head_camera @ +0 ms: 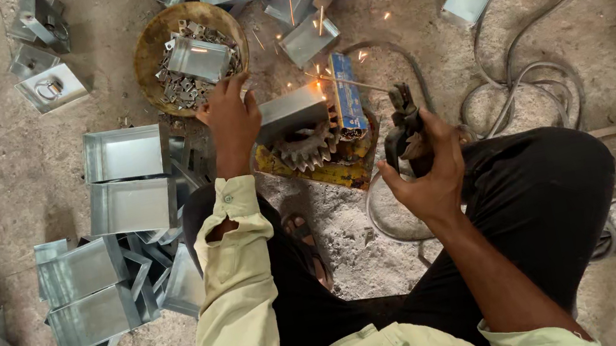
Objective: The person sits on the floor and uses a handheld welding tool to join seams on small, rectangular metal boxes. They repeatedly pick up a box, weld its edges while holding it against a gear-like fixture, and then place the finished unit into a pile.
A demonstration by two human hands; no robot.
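1. Stacked boxes (128, 182) of sheet metal lie at the left; a bowl (146, 54) of small fittings sits beyond them.
2. The left hand (231, 119) presses down on a box (289, 109) propped against a gear (304, 147), fingers flat on it rather than clenched around it.
3. Sparks fly at the box's far edge: I'd say a weld is under way.
4. The right hand (428, 169) is clenched on the holder (403, 128), rod (347, 83) touching the box. Next needs a steady rod tip.
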